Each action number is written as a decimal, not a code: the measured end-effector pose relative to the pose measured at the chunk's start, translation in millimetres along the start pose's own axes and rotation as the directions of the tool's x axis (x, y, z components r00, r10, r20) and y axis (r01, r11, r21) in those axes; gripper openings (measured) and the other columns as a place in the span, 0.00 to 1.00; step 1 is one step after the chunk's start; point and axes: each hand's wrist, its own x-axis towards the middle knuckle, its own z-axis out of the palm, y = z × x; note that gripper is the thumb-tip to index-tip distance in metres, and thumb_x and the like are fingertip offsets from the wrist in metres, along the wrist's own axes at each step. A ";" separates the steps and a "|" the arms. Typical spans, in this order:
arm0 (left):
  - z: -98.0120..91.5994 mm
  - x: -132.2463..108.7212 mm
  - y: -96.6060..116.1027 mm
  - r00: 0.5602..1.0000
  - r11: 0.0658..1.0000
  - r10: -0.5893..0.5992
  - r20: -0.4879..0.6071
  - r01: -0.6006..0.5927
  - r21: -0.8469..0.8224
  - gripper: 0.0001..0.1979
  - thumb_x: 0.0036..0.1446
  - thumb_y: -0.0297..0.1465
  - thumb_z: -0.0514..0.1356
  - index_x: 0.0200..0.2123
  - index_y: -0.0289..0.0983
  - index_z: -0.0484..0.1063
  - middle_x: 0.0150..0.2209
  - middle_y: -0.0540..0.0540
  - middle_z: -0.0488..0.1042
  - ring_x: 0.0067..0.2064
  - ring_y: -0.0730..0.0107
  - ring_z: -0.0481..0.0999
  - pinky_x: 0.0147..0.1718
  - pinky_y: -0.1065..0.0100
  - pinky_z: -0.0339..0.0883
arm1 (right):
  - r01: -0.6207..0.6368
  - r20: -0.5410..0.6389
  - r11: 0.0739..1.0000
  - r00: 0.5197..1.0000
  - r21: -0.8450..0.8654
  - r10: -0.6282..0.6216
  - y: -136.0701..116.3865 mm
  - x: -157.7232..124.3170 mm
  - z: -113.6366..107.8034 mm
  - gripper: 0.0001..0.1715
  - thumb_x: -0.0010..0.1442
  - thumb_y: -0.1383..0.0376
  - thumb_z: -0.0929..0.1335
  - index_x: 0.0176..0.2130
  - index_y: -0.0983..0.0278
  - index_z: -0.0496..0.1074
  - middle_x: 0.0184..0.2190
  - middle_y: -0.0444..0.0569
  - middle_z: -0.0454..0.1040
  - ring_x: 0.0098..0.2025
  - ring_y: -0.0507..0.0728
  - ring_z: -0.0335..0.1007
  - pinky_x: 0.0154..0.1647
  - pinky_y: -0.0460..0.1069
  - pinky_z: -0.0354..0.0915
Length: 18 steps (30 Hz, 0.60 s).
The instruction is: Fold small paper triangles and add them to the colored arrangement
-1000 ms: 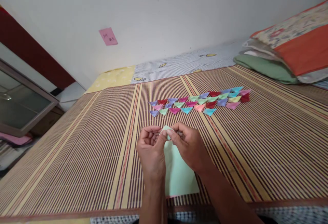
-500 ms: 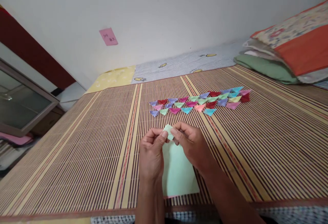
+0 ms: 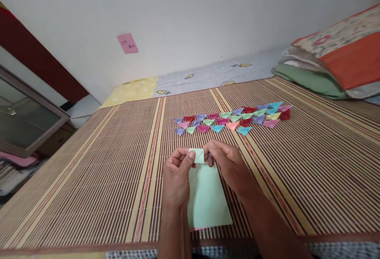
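Observation:
Between the thumb and fingers of my left hand [image 3: 177,176] is a small folded piece of light green paper [image 3: 199,156], its long sides about level and a slanting crease on its face. My right hand [image 3: 227,162] is closed, its curled fingertips at the paper's right edge; its thumb is off the paper's face. Under both hands lies a larger light green sheet [image 3: 209,199], with a thin pink edge showing at its near side. Beyond the hands, several small folded paper triangles [image 3: 218,128] in many colours lie in rows.
A striped bamboo mat [image 3: 103,180] covers the surface. At the back right are stacked folded fabrics and an orange patterned cushion [image 3: 350,53]. A pink note [image 3: 127,43] is stuck to the white wall, and a glass-fronted cabinet [image 3: 26,112] stands at the left.
The small paper has turned from a diamond position to a level one. My right thumb has come off its face and the right hand has shifted slightly right.

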 end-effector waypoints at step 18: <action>23.0 -3.8 -5.2 0.983 0.880 -0.185 0.001 0.166 -0.444 0.17 0.39 0.29 0.78 0.31 0.35 0.77 0.32 0.49 0.78 0.35 0.75 0.78 0.40 0.73 0.73 | 0.339 -0.179 0.868 0.889 -0.362 -0.422 -3.2 -6.0 15.3 0.06 0.64 0.71 0.69 0.35 0.61 0.72 0.33 0.45 0.75 0.37 0.55 0.72 0.38 0.49 0.67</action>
